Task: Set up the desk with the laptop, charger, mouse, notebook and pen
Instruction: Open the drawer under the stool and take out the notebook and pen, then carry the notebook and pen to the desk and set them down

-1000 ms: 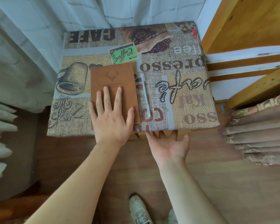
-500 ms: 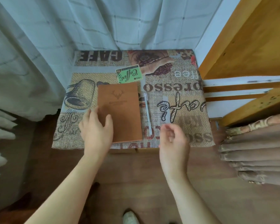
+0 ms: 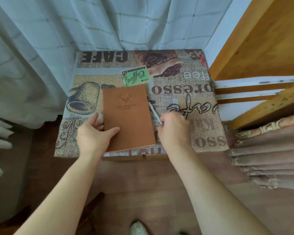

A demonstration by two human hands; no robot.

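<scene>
Gripping now, the left hand (image 3: 94,135) pinches the brown leather-look notebook (image 3: 128,116) at frame centre, while the right hand (image 3: 174,128), open moments ago, has closed on the slim white pen (image 3: 154,111) beside it; both likely about to be lifted.

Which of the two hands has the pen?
The right hand. Its fingers close around the near end of the white pen, beside the notebook's right edge. The left hand instead grips the brown notebook at its left edge.
</scene>
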